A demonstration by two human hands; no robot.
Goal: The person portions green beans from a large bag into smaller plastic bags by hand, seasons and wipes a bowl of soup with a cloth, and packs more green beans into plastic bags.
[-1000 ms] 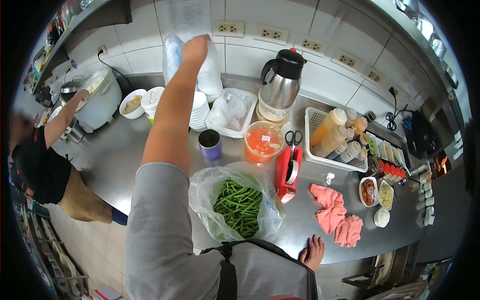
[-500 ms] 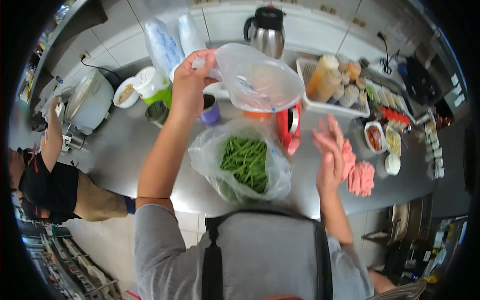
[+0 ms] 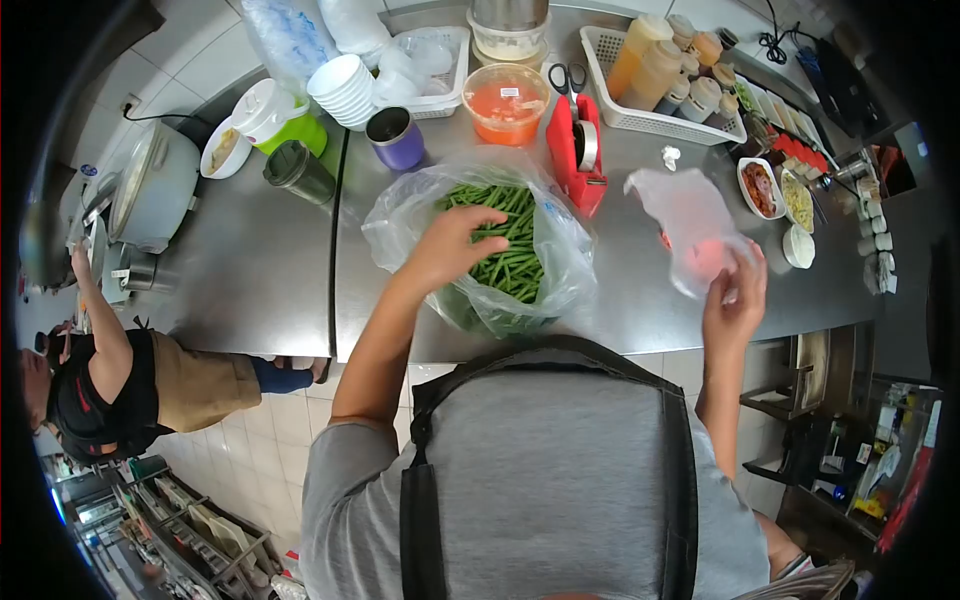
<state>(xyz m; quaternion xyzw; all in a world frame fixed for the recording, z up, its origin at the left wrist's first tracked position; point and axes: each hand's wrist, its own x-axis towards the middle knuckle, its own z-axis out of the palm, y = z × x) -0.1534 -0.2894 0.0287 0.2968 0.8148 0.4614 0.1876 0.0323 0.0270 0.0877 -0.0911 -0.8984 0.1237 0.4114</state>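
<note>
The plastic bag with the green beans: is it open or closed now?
Open. The plastic bag has its mouth spread wide, and the green beans inside are uncovered at the opening.

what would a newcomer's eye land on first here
Probably the green beans, heaped in an open plastic bag near the middle of the view, with the left hand over them. Next, the red tape dispenser right of that bag and the tub of something orange beyond it.

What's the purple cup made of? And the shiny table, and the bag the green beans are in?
Bean bag: thin, soft plastic, it seems, see-through and crinkled.
Table: probably steel, since it's grey, smooth and gleaming.
Purple cup: maybe painted metal, because its smooth side meets a silvery rim, but plastic is possible.
</note>
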